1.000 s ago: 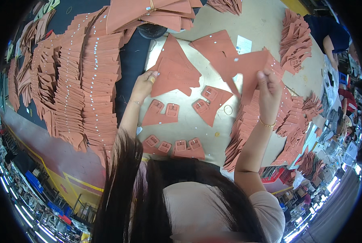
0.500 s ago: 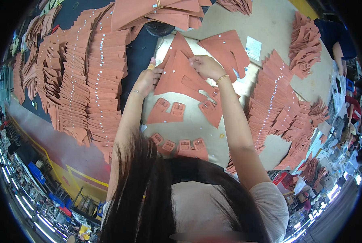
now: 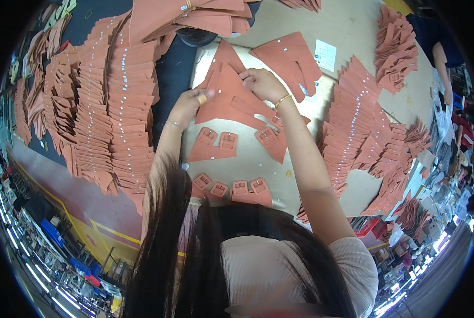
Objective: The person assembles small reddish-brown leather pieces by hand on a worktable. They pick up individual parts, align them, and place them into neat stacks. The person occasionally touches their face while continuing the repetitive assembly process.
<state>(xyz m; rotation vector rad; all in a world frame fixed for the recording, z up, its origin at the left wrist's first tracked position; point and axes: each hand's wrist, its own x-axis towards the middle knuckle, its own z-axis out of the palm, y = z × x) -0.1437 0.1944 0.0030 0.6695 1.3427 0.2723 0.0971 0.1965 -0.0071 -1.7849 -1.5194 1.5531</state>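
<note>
A salmon-coloured cut panel with a slot lies on the pale work surface, overlapping another panel of the same colour. My left hand grips the upper panel's left edge, its thumb lying on top. At the opposite slanted edge, my right hand has its fingers bent together in a pinch on the panel. Just below lie a small piece with two buckle-like square frames and a second such piece, partly behind my right forearm.
More slotted panels lie beyond my right hand, near a white paper slip. Fanned stacks of cut pieces stand left and right. Buckled pieces lie close to me. A person's arm shows at far right.
My left thumb, raised before, has come down onto the panel's left edge. My right hand keeps its pinch at the slanted edge. The whole view has shifted slightly.
</note>
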